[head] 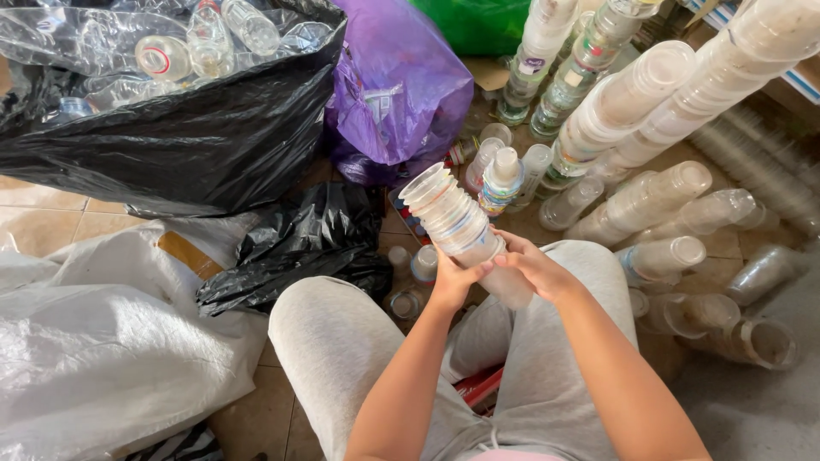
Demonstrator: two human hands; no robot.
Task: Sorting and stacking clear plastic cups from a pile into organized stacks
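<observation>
- I am gripping the stack of nested clear cups point(461, 226) with both hands: left hand point(454, 280) wrapped around its base, right hand point(534, 266) closed alongside.
- I am judging it best kept straight, above my knees, so nothing slips.

The frame's top edge is cutting off the tall cup stacks point(632, 94); the hands are hiding the held stack's point(465, 230) base.

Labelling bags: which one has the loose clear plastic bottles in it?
The big black bag at top left, open with bottles inside. The purple bag beside it is bunched up, and the white sack shows none.
</observation>
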